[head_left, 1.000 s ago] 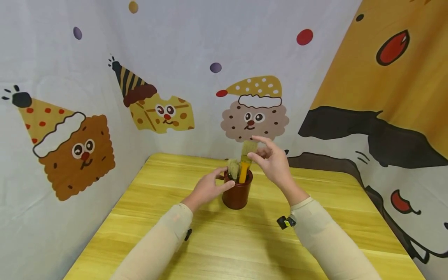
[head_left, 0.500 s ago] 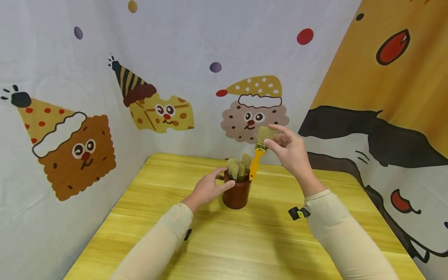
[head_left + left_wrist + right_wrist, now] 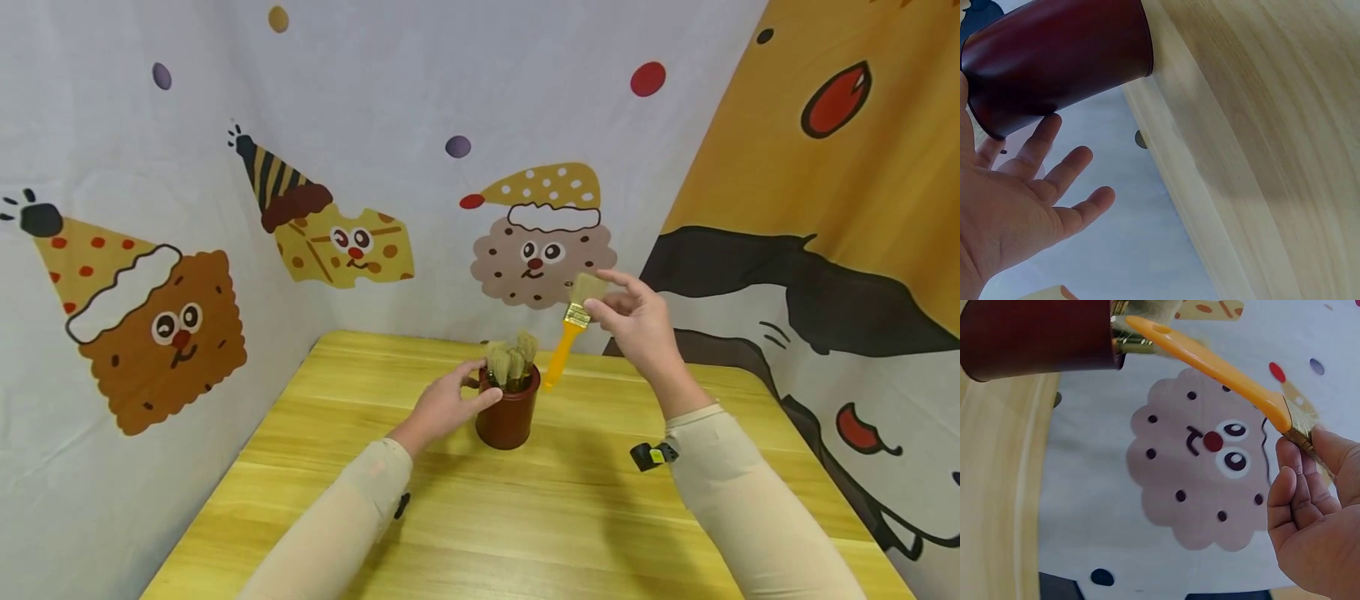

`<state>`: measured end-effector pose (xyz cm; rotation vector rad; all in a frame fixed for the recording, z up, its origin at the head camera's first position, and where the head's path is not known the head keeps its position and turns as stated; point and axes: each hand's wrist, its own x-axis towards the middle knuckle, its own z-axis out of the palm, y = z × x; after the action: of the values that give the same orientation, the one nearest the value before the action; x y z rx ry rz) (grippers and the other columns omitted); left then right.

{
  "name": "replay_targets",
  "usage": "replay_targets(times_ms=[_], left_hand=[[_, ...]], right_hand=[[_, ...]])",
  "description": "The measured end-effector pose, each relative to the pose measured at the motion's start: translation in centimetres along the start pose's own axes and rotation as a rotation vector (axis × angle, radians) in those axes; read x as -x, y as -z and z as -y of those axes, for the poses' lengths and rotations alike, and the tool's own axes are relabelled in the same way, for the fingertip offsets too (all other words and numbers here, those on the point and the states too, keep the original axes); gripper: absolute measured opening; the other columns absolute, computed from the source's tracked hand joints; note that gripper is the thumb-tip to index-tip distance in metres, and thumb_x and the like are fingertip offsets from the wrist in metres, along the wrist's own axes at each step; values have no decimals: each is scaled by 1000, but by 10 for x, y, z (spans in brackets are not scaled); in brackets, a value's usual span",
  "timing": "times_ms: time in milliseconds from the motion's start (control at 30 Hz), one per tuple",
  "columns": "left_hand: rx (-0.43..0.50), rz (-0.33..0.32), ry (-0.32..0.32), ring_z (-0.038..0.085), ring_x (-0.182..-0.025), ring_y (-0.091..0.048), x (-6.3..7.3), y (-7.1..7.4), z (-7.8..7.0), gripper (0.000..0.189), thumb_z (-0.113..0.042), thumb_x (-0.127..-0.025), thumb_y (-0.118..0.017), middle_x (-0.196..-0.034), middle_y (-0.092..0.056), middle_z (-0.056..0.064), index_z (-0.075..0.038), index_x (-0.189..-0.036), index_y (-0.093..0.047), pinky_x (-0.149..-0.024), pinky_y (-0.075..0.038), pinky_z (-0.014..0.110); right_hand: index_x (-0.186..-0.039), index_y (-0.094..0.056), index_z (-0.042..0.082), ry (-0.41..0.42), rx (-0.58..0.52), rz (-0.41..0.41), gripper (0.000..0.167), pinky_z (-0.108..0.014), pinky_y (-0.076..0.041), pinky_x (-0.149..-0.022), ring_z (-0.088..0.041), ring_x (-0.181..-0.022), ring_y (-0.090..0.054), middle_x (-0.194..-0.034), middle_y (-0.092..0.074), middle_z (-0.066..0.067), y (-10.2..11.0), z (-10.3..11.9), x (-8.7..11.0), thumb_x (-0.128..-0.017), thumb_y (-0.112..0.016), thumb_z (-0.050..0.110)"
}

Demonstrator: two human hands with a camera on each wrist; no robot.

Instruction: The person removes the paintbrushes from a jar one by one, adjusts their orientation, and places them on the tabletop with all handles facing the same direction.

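A dark red-brown cup point(image 3: 505, 423) stands upright on the table, with several paintbrushes point(image 3: 510, 365) in it, bristles up. My left hand point(image 3: 448, 402) holds it near the rim, thumb on the near side and index finger at the left. In the left wrist view, fingers point(image 3: 1047, 128) touch the cup's wall while others spread away from it. To the right of the cup, my right hand point(image 3: 641, 325) pinches a paintbrush with a yellow handle point(image 3: 562, 352) by the bristle end. That handle slants down to the left, apart from the cup in the head view.
The wood-grain table point(image 3: 465, 533) carries the cup near its back edge. A white cloth backdrop point(image 3: 360, 100) printed with cartoon snacks rises behind and at the left. A large dog print point(image 3: 810, 333) covers the right side.
My right hand has drawn the yellow-handled paintbrush up out of the cup and over to the right. The left hand stays at the cup's rim.
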<state>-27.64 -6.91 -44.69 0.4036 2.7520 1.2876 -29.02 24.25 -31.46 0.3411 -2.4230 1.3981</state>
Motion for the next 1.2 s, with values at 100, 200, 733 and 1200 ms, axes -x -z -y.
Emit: replay_targets(times_ms=[100, 200, 733, 1200], left_hand=[[4, 2, -2, 38, -137, -63, -1, 0, 1, 78, -73, -96, -64, -152, -64, 7, -41, -164, -41, -107, -53, 59], [5, 2, -5, 40, -138, -62, -1, -1, 2, 80, -75, -96, -63, -152, -63, 8, -41, -164, -41, -108, -53, 60], [7, 3, -9, 40, -137, -63, -2, -2, 3, 80, -77, -95, -61, -151, -65, 7, -42, -164, -40, -107, -53, 60], [3, 6, -3, 37, -135, -65, -2, -1, 4, 80, -78, -95, -61, -150, -65, 7, -43, -164, -40, -104, -55, 58]], right_hand=[[-158, -55, 26, -55, -16, 15, 60, -20, -59, -81, -12, -93, -77, -120, -79, -15, 3, -9, -2, -102, -73, 40], [-160, -52, 26, -119, -40, 33, 63, -20, -60, -81, -10, -93, -77, -126, -77, -17, 5, -17, -3, -102, -74, 41], [-163, -47, 22, -338, -127, 121, 69, -28, -60, -84, -8, -87, -76, -124, -77, -7, 1, -43, -11, -102, -74, 39], [-164, -45, 17, -379, -161, 169, 69, -26, -59, -79, -11, -81, -72, -104, -78, 3, -7, -67, -15, -104, -73, 33]])
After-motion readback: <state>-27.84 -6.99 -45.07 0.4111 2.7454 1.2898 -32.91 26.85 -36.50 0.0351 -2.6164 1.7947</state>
